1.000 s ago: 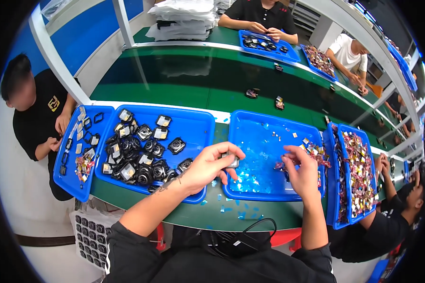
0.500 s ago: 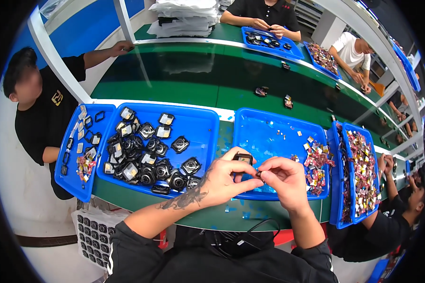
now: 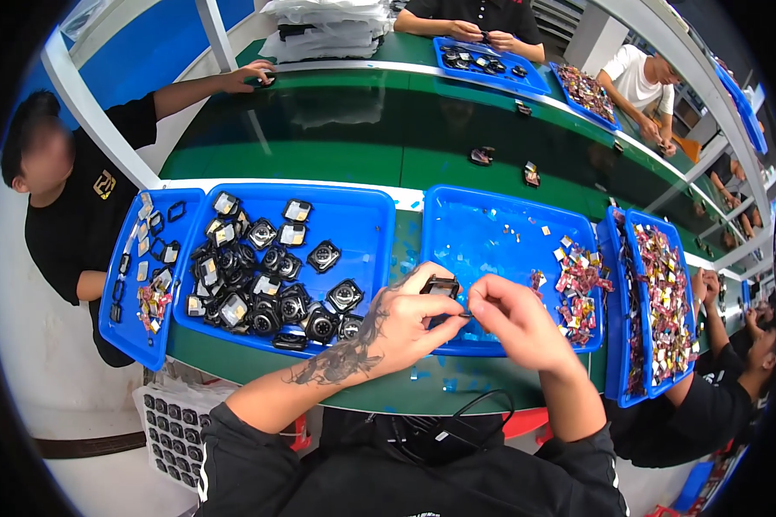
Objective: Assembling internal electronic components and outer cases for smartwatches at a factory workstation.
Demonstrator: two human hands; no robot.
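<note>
Head view: left hand, right hand grip black part over tray front edge

From my seat I see the wearer's own body filling the lower middle of the frame. Both arms wear black long sleeves pushed up near the elbows, forearms bare. The left sleeve carries a thin white stripe near the lower left. The left hand has dark tattoo linework across its back and wrist, trailing along the forearm. The right hand is bare, unmarked. No gloves, rings or watch visible.
</note>
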